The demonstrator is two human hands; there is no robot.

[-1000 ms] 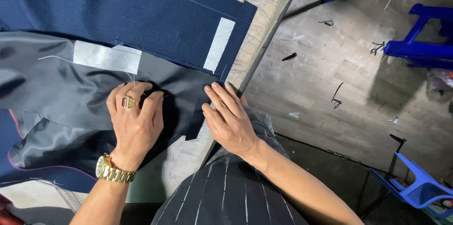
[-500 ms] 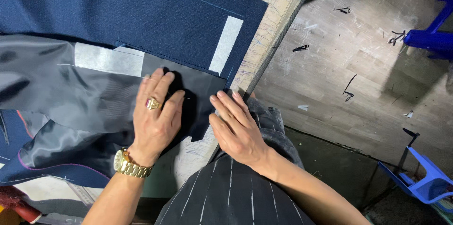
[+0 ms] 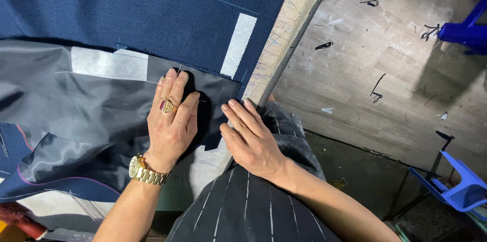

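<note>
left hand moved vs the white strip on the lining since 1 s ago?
Yes. The left hand has slid up the grey lining: its fingertips, earlier just below the white strip, now reach past its lower edge, level with its right end.

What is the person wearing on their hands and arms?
The left hand has a chunky gold ring with a reddish stone and a gold link wristwatch. The right hand wears nothing. Both forearms are bare, with no sleeves showing.
</note>
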